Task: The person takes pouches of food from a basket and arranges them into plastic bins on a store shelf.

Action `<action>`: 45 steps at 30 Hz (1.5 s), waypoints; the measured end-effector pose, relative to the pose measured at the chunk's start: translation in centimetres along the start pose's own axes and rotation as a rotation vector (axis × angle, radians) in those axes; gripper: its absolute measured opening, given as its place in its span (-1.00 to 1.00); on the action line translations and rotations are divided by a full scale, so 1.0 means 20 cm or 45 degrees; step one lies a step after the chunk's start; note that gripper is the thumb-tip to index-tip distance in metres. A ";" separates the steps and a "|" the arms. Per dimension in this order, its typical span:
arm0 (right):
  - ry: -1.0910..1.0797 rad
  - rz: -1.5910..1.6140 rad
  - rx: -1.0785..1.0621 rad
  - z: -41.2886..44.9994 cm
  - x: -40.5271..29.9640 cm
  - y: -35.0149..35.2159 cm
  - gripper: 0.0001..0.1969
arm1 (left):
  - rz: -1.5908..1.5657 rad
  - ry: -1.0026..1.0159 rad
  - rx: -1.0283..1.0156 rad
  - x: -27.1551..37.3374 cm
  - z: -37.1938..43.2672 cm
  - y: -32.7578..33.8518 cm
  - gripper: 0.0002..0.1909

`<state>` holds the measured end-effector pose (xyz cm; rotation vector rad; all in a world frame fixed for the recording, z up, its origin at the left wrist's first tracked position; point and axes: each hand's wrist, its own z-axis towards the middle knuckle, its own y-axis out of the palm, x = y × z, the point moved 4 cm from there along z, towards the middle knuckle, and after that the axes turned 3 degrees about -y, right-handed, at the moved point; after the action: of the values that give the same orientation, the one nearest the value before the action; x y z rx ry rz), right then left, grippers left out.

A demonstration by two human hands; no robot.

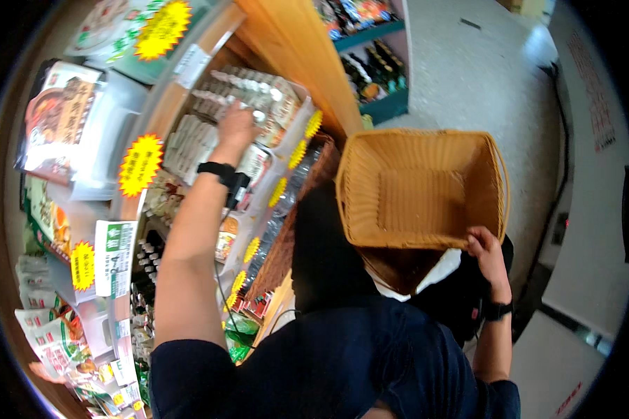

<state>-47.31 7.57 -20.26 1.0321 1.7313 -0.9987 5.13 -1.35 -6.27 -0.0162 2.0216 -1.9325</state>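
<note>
My left hand (237, 130) reaches into a lower shelf bin, its fingers at the white caps of a row of spouted pouches (279, 112). Blur hides whether the fingers have closed on one. A black strap circles that wrist. On the other side, my right hand (486, 256) pinches the near right rim of a tan woven basket (422, 199). The basket tilts toward me, and its inside shows no goods. Beside my left wrist, packs with printed fronts (254, 165) stand in the neighbouring bin.
An upper shelf edge (154, 123) with price tags and yellow starburst labels runs along the left. Boxed and bagged foods (63, 120) fill it. Below the bins sits a brown wicker basket (272, 262) of clear bottles. A wooden post (299, 52) and white cabinet (592, 246) flank the floor.
</note>
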 end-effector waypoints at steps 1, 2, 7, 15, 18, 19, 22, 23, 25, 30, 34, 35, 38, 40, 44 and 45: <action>0.015 0.063 -0.022 0.00 0.00 0.00 -0.80 | -0.117 -0.003 0.055 -0.03 -0.01 0.02 -0.49; -0.005 0.016 -0.027 0.02 0.00 0.01 -0.81 | -0.132 0.061 0.285 -0.08 -0.05 0.02 -0.54; -0.168 -0.308 0.086 0.03 -0.03 -0.02 -0.82 | 0.045 0.345 0.409 0.16 -0.11 -0.09 -0.64; -0.207 -0.392 0.053 0.02 -0.01 0.00 -0.81 | 0.307 0.300 0.268 0.27 -0.08 0.04 -0.80; -0.120 -0.325 0.034 -0.01 -0.01 0.00 -0.81 | 0.276 0.255 0.244 0.22 -0.09 0.08 -0.83; -0.096 -0.305 0.043 -0.02 0.00 -0.01 -0.81 | 0.230 0.249 0.237 0.23 -0.09 0.08 -0.84; -0.073 -0.330 0.050 -0.05 0.02 -0.03 -0.81 | 0.109 0.256 0.287 0.23 -0.11 0.11 -0.83; -0.092 -0.343 0.067 -0.05 0.02 -0.03 -0.83 | 0.030 0.259 0.340 0.22 -0.12 0.11 -0.82; -0.098 -0.353 0.077 -0.04 0.04 -0.04 -0.82 | -0.086 0.280 0.392 0.23 -0.15 0.12 -0.81; -0.086 -0.401 0.157 -0.03 0.08 -0.06 -0.71 | -0.387 0.267 0.516 0.27 -0.22 0.11 -0.78; -0.185 -0.488 0.201 -0.01 0.12 -0.04 -0.72 | -0.458 0.250 0.540 0.28 -0.33 0.06 -0.77; -0.078 -0.467 0.134 -0.01 0.12 -0.02 -0.71 | -0.463 0.259 0.544 0.29 -0.35 0.07 -0.77; 0.016 -0.480 0.078 -0.02 0.16 -0.01 -0.71 | -1.013 0.146 0.460 0.35 -0.44 0.11 -0.78; -0.153 -0.576 0.111 0.01 0.21 -0.03 -0.71 | -1.116 0.166 0.395 0.43 -0.49 0.16 -0.74; -0.325 -0.379 0.367 -0.06 -0.16 -0.18 -0.76 | -1.468 0.118 -0.205 0.65 -0.62 0.30 -0.72; -0.464 -0.384 0.403 -0.09 -0.38 -0.19 -0.77 | -1.459 0.161 -0.167 0.63 -0.64 0.40 -0.68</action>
<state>-49.09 6.14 -11.95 0.7270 1.4776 -1.5862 -8.22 8.55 -16.90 -1.3778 2.4661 -2.3644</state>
